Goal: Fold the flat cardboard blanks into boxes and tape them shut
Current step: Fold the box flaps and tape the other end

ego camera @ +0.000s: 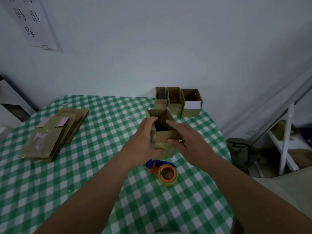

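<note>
**Fourth box being set up, tape waiting just below it**

Both hands are working one box [163,132], which is standing open-topped on the checked table [101,166], roughly mid-table. The left hand [143,141] is gripping the box's left wall, fingers hooked over the rim and thumb under the lower edge. The right hand [184,139] is lying against the right wall, thumb pressing the front face and fingers reaching loosely over the top; whether it is truly clamping is hard to tell.

By my reading, the box is being squared up or positioned, with its top flaps not yet closed. The next move is likely calling for folding the flaps inward and holding them flat with one hand while the other is reaching for the tape [167,174], lying just in front of the box, nearer the person.

Counted: one box in hand; three open boxes [175,102] standing in a row just behind it, against the wall; one stack of blanks [55,134] lying well to its left, the number of sheets unclear; one tape dispenser.
</note>
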